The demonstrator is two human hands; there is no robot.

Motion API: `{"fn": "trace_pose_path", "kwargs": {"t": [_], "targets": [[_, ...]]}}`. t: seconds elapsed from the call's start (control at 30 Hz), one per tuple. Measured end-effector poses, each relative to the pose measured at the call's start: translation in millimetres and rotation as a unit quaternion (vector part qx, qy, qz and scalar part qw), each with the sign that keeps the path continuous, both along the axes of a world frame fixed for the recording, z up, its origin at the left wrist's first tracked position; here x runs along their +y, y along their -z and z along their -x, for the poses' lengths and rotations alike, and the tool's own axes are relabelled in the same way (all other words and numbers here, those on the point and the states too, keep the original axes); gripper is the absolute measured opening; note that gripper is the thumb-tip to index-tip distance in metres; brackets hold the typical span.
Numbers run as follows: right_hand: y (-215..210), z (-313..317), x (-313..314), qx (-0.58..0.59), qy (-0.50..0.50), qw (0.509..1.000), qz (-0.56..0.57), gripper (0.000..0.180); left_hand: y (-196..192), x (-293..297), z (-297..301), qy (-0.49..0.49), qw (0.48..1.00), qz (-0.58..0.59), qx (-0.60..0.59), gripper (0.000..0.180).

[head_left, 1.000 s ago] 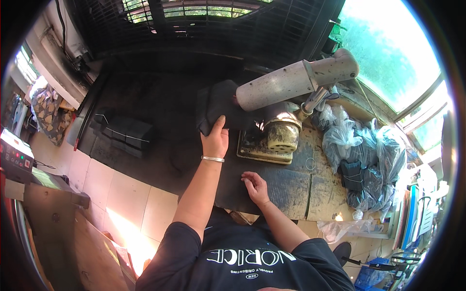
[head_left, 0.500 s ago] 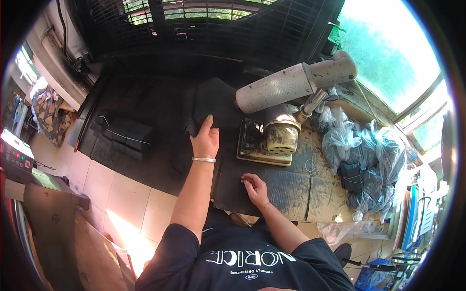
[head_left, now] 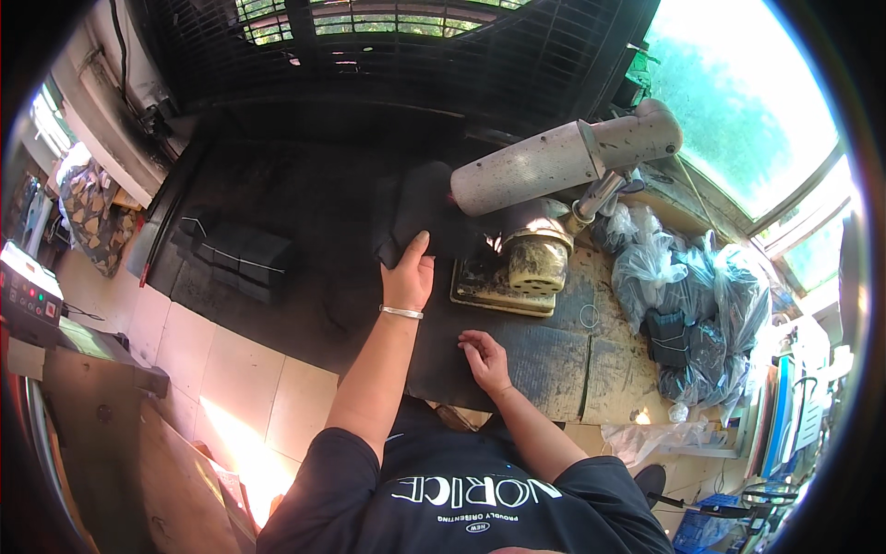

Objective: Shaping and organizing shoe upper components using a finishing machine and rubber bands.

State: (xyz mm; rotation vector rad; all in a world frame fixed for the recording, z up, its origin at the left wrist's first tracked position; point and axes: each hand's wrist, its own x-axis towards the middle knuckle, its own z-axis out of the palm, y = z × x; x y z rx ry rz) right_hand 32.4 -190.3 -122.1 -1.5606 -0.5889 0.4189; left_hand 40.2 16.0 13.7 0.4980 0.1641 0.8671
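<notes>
My left hand (head_left: 409,277) grips the near edge of a limp, folded-looking black sheet (head_left: 420,208), thumb on top. Its far part lies in shadow by the blunt end of a grey cylindrical machine (head_left: 526,168), and I cannot tell whether they touch. Beneath that machine stands a grimy cream-coloured round housing (head_left: 537,263) on a rectangular base (head_left: 503,300). Close to my body, my right hand (head_left: 486,362) rests over the dark cardboard (head_left: 544,355), fingers loosely bent and slightly apart, holding nothing.
Several black pieces tied in a bundle (head_left: 242,263) lie on the blackened table (head_left: 314,185) at left. Clear plastic bags (head_left: 688,286) with dark contents crowd the right side, near the window. A dark grille (head_left: 369,65) closes off the back. A control box (head_left: 32,286) stands far left.
My left hand has shifted a little to the right with the black sheet, closer to the machine's base. My right hand has stayed in place.
</notes>
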Motion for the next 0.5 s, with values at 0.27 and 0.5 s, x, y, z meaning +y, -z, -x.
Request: {"fn": "trace_pose_path", "kwargs": {"t": [0.27,0.5], "targets": [[0,0,0,0.001,-0.001,1.0,0.0,0.019,5,-14,-6,0.037,0.999,-0.011,-0.024,0.039],[-2,1,0,0.002,-0.001,1.0,-0.006,0.018,16,-21,-10,0.049,0.998,-0.028,-0.02,0.046]]}}
